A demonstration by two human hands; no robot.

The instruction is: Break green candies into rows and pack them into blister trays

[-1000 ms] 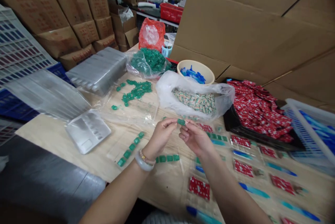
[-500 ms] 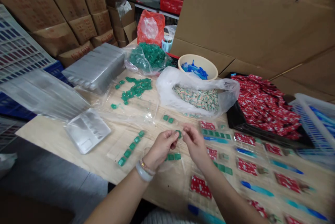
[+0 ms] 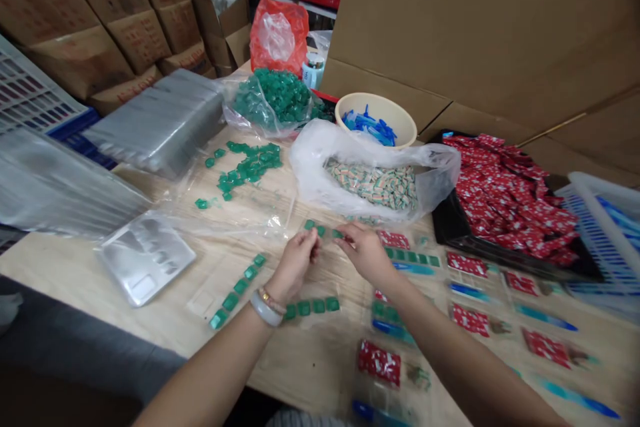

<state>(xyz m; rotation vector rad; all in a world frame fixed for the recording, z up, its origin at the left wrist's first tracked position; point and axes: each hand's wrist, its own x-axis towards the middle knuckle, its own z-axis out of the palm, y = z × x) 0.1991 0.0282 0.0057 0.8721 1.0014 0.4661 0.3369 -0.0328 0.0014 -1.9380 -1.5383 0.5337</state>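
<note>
My right hand (image 3: pixel 364 248) pinches a small green square piece (image 3: pixel 337 234) at its fingertips, low over a clear plastic tray. Close beside it on the left, my left hand (image 3: pixel 296 259) is closed with thumb and fingers together; what they grip is hidden. Just beyond the left fingertips lie more green squares (image 3: pixel 310 224). Below the hands, a clear tray carries a row of green squares (image 3: pixel 318 306). Another tray to the left has a slanting row of green squares (image 3: pixel 241 286). A loose pile of green squares (image 3: pixel 253 167) lies on the table farther back.
Behind are a bag of green pieces (image 3: pixel 280 97), a plastic bag of striped pieces (image 3: pixel 377 186) and a cream bowl (image 3: pixel 411 122) of blue items. Stacked clear trays (image 3: pixel 160 120) stand left. Right are red packets (image 3: pixel 505 194) and several filled trays (image 3: pixel 467 264).
The hands have moved apart and slightly away from me. The green piece, earlier between both hands' fingertips, is now at the right fingertips beside the other squares. The view has shifted slightly.
</note>
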